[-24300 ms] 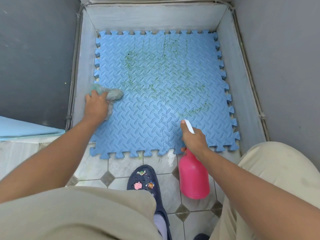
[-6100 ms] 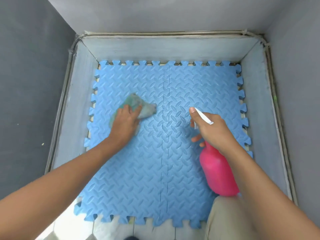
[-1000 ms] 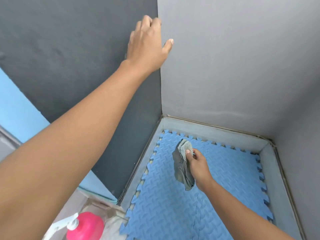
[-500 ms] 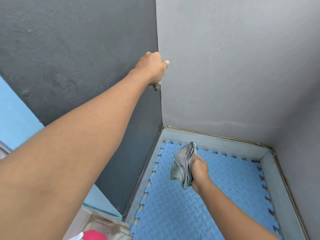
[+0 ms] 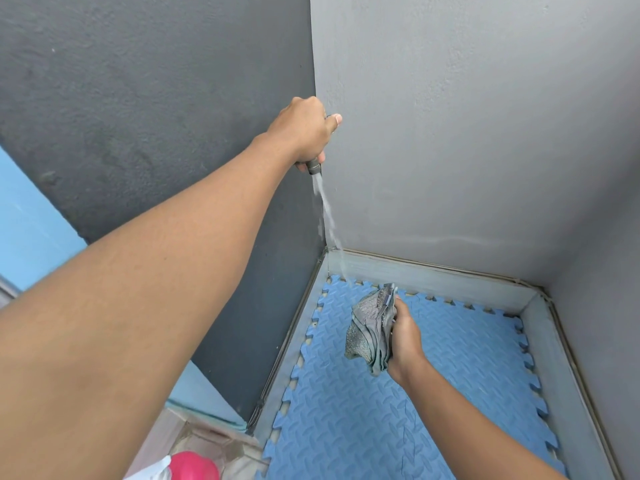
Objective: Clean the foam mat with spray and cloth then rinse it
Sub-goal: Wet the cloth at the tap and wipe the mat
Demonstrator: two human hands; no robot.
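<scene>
The left hand (image 5: pixel 304 133) covers most of the tap (image 5: pixel 313 167); only the tip of its metal spout shows below the fingers. The bottom edge cuts off the spray bottle (image 5: pixel 195 467) and the near side of the mat (image 5: pixel 346 410). The cloth (image 5: pixel 370 327) hides the fingertips of the right hand (image 5: pixel 405 337).

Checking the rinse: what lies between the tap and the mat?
In the head view, a stream of water runs from the tap, gripped by the left hand, down to the far corner of the mat.

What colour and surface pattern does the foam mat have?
Light blue foam mat with an embossed diamond-plate tread pattern, head view.
</scene>
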